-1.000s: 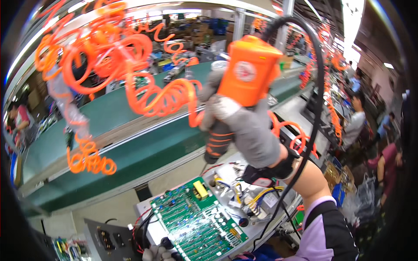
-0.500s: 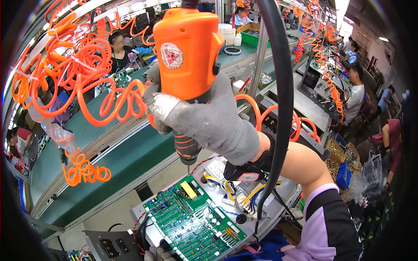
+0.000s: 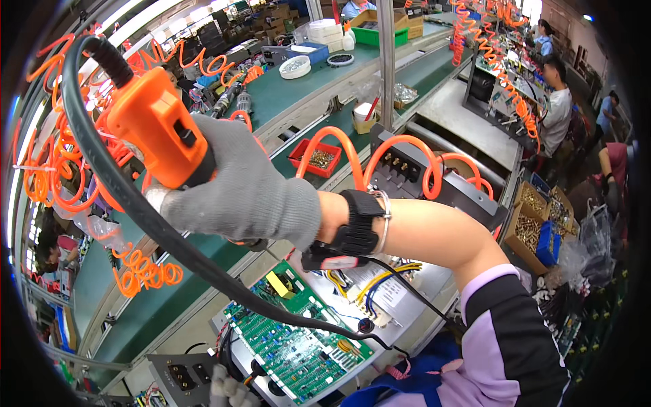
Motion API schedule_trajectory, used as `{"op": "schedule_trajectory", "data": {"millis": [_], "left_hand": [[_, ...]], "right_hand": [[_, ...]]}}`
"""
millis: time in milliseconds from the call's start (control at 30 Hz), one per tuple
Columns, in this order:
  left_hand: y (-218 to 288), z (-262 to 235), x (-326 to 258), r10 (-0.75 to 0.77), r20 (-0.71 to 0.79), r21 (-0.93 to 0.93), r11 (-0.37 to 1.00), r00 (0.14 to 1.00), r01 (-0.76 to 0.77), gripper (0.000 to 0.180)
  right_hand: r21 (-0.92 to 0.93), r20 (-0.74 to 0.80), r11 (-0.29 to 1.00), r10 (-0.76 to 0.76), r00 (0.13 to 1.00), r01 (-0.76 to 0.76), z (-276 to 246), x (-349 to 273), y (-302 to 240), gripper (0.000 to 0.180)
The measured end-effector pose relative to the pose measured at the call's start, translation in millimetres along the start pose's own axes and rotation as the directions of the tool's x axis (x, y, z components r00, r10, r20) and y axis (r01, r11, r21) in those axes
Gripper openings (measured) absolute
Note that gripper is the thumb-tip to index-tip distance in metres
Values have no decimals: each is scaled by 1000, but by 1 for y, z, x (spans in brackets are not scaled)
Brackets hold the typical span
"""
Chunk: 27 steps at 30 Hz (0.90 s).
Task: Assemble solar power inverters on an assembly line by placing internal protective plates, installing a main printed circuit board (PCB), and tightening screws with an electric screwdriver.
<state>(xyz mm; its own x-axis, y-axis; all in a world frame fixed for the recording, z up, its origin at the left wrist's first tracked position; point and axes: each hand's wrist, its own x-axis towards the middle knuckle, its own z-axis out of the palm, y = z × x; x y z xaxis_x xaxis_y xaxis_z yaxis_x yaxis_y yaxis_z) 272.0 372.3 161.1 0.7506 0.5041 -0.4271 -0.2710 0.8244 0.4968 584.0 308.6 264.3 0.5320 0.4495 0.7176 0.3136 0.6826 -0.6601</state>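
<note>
My right hand, in a grey knit glove, is wrapped round an orange electric screwdriver. The tool leans to the left, and its thin bit points down toward the far corner of a green circuit board; whether the tip touches is unclear. A thick black cable loops from the tool's top across the board. The board lies on a silver metal plate with bundled wires. At the lower edge, my left hand shows only bunched gloved fingers beside a black panel; what they hold is hidden.
A red tray of screws sits beyond my right wrist. Coiled orange air hoses arch nearby and hang at the left. A green conveyor runs along the far side. Boxes of brass-coloured parts stand at the right. Other people work farther off.
My right hand has shifted left with the screwdriver, which has gone from upright to tilted. Its cable now crosses over the board. The head view has also shifted, and the red tray has come into sight.
</note>
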Motion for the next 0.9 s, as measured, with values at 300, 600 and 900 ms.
{"op": "schedule_trajectory", "data": {"millis": [300,600,900], "left_hand": [[29,79,105,233,216,652,688,948,-318,22],[-1,105,259,-363,124,986,150,924,-74,14],[-47,139,268,-518,92,968,-152,850,-197,13]], "right_hand": [[6,-209,890,-445,871,456,-23,14,-51,17],[34,-402,924,-335,852,380,-60,8,-89,18],[122,-387,921,-298,872,369,-66,-10,-78,20]]}}
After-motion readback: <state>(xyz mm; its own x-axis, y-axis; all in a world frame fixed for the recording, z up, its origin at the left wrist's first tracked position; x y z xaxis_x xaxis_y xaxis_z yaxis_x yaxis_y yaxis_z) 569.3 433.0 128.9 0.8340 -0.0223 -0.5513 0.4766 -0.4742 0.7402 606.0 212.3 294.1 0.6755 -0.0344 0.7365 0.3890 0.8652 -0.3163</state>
